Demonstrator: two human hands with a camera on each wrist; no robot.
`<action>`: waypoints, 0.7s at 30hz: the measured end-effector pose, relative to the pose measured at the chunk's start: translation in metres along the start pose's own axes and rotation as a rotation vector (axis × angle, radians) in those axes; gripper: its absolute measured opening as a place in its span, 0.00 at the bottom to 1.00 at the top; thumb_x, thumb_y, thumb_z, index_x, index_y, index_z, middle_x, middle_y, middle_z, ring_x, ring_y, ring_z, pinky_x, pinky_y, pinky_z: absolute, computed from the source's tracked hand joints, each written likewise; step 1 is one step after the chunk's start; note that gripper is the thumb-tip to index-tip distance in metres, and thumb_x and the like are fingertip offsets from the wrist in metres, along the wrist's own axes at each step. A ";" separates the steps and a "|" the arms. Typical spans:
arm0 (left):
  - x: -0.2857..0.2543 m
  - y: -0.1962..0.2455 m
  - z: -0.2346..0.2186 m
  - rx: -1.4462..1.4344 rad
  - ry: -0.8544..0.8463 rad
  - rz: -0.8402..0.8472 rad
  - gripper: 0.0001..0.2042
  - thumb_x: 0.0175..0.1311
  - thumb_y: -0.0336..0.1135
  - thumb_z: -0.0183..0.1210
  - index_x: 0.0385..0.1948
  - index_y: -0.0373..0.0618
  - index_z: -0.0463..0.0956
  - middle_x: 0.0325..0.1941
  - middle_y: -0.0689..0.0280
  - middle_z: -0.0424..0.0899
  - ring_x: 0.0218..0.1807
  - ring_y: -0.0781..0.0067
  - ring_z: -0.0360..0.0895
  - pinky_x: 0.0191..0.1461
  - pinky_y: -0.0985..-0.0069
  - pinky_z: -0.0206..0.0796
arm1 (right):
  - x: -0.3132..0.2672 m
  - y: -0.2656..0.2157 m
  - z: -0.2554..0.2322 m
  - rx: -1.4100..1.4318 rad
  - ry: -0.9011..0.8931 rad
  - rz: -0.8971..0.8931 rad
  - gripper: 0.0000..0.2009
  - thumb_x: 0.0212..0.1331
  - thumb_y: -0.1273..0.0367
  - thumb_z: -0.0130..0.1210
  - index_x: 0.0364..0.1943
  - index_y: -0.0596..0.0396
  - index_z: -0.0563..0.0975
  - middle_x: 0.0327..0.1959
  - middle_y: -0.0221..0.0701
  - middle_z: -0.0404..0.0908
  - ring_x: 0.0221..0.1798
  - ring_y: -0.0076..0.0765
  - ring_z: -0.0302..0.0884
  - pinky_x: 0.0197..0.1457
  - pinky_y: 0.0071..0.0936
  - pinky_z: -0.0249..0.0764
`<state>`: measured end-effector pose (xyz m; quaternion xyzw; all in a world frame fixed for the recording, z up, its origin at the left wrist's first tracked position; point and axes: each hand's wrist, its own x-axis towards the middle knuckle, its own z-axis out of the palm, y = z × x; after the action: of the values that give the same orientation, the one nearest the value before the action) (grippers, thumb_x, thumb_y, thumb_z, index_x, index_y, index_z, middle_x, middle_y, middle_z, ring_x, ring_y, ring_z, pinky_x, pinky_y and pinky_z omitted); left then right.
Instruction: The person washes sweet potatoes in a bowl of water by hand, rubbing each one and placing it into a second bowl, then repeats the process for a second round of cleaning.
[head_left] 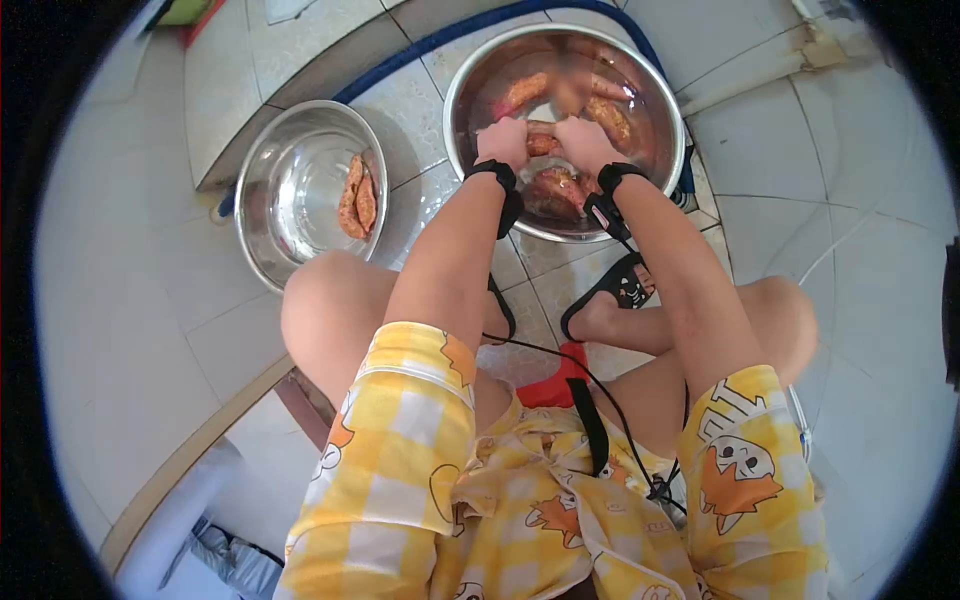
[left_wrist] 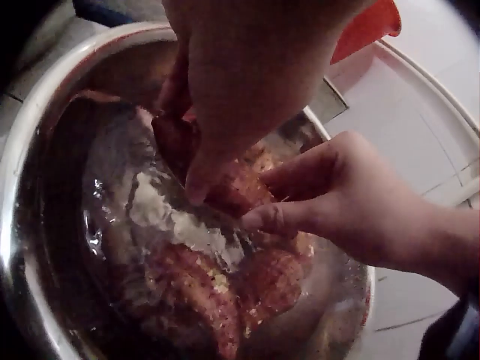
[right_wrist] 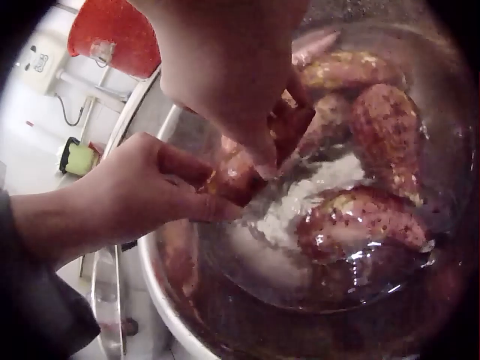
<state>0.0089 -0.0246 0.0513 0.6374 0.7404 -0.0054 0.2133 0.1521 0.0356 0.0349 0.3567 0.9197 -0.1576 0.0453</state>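
I sit over a large steel bowl [head_left: 463,62] of water holding several reddish sweet potatoes [head_left: 610,118]. Both hands are in it, gripping one sweet potato [head_left: 543,144] between them just above the water. My left hand [head_left: 503,138] curls round its left end and my right hand [head_left: 584,140] pinches its right end. In the left wrist view the left hand [left_wrist: 225,112] covers the potato [left_wrist: 234,189] from above while the right hand [left_wrist: 330,199] pinches it from the side. The right wrist view shows the right hand [right_wrist: 232,82] over the potato [right_wrist: 238,177], with the left hand [right_wrist: 150,195] gripping it.
A smaller steel bowl [head_left: 262,160] with two washed sweet potatoes [head_left: 357,196] stands on the tiled floor to the left. A blue hose [head_left: 440,35] curves behind the bowls. A sandalled foot [head_left: 615,290] rests just in front of the large bowl.
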 end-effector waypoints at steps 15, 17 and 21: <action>0.004 -0.008 0.006 0.007 -0.014 -0.005 0.09 0.47 0.29 0.53 0.32 0.44 0.77 0.37 0.56 0.79 0.41 0.58 0.77 0.43 0.66 0.70 | 0.004 -0.003 0.011 -0.095 0.031 -0.029 0.06 0.43 0.71 0.53 0.25 0.57 0.76 0.27 0.43 0.77 0.33 0.46 0.77 0.35 0.37 0.73; 0.015 -0.016 0.034 -0.025 -0.010 0.019 0.09 0.48 0.29 0.53 0.33 0.43 0.76 0.37 0.56 0.79 0.41 0.58 0.77 0.43 0.66 0.70 | 0.002 0.002 0.026 -0.083 0.045 -0.058 0.05 0.43 0.72 0.52 0.25 0.57 0.76 0.27 0.43 0.77 0.33 0.45 0.77 0.35 0.37 0.73; 0.018 -0.017 0.043 -0.027 -0.119 0.001 0.10 0.48 0.30 0.54 0.33 0.42 0.76 0.38 0.54 0.78 0.42 0.57 0.77 0.43 0.65 0.70 | 0.008 0.010 0.043 -0.073 -0.059 -0.080 0.04 0.42 0.71 0.53 0.24 0.56 0.76 0.27 0.40 0.77 0.33 0.45 0.77 0.36 0.37 0.73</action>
<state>0.0048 -0.0226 0.0016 0.6335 0.7260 -0.0334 0.2655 0.1509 0.0338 -0.0099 0.3128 0.9367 -0.1362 0.0788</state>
